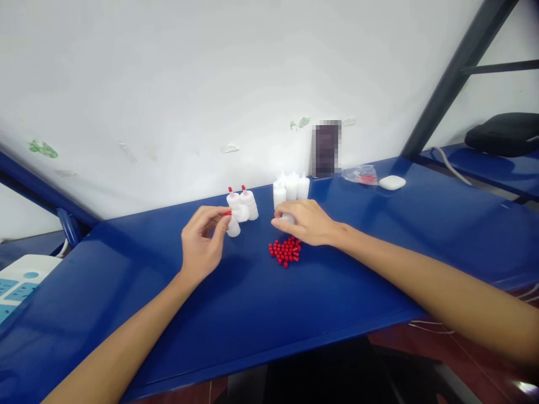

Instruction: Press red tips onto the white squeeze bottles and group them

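Note:
My left hand [206, 235] pinches the red tip of a small white squeeze bottle [241, 213], which is tipped sideways with its body towards the right. Right beside it stand more white bottles with red caps [251, 205], partly hidden behind the held one. My right hand [307, 220] is closed around another white bottle [288, 217], mostly covered by the fingers. Just behind that hand, white bottles with bare nozzles [291, 186] stand upright in a group. Several small red caps [285, 251] lie in a loose pile in front of my right hand.
The blue table [252, 314] runs along a white wall. A blurred dark rectangle [326, 148] leans on the wall. To its right lie a clear plastic bag [361, 175] with red pieces and a white rounded object [392, 182]. A power strip [27, 280] is at left.

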Demonstrator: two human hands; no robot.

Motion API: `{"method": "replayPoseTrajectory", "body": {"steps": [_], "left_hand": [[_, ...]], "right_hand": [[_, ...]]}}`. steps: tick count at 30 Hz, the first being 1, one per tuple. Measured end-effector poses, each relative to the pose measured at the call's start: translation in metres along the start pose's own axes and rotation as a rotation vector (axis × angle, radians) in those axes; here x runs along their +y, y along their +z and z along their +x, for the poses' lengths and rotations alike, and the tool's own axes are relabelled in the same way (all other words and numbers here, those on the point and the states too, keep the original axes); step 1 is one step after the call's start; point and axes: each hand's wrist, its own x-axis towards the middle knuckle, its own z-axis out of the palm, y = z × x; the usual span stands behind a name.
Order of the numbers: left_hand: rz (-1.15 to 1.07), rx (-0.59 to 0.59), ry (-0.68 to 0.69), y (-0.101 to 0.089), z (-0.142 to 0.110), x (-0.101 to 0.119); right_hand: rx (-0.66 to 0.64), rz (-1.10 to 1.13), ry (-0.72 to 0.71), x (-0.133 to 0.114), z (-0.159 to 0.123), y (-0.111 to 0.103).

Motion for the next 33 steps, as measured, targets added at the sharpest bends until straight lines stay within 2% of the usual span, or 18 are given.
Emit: {"method": "replayPoseTrajectory", "body": {"steps": [3, 6, 15, 21, 25, 29, 33], "left_hand": [[0.104, 0.087, 0.006, -0.010, 0.008, -0.009], [0.201, 0.125, 0.024, -0.016, 0.013, -0.016], [0.358, -0.003, 0.109, -0.019, 0.014, -0.018], [0.401, -0.048, 0.104, -0.018, 0.012, -0.021], [0.386, -0.007, 0.137, -0.017, 0.011, -0.019], [0.336, -0.014, 0.308, -0.011, 0.005, -0.008], [0.260, -0.140, 0.509, 0.002, -0.005, 0.009]], "right_hand": [[0.015, 0.007, 0.062, 0.008, 0.000, 0.000], [0.013, 0.024, 0.092, 0.012, 0.001, 0.001], [0.019, 0.110, 0.066, 0.014, 0.001, 0.003], [0.125, 0.415, 0.130, 0.016, 0.003, 0.004], [0.155, 0.553, 0.219, 0.019, 0.004, 0.009], [0.139, 0.320, 0.241, 0.013, 0.003, 0.011], [0.021, 0.058, 0.089, -0.009, 0.001, 0.009]]}}
